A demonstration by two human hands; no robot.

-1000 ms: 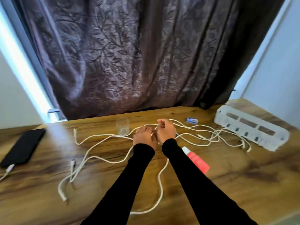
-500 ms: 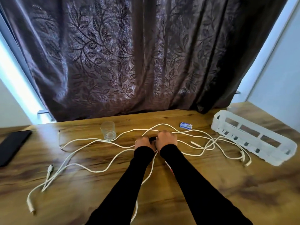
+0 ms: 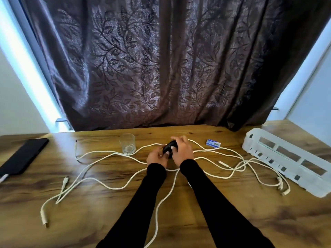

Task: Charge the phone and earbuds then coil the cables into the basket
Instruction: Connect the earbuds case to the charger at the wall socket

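my left hand (image 3: 156, 157) and right hand (image 3: 183, 151) both curl round a small, rounded black earbud case (image 3: 169, 148), held just above the table's (image 3: 206, 203) middle, with white cables (image 3: 114, 187) sprawled loose around it

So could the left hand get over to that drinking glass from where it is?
Probably yes. The glass stands just left of the left hand, with only white cable lying flat between them. But that hand is holding the black earbuds case.
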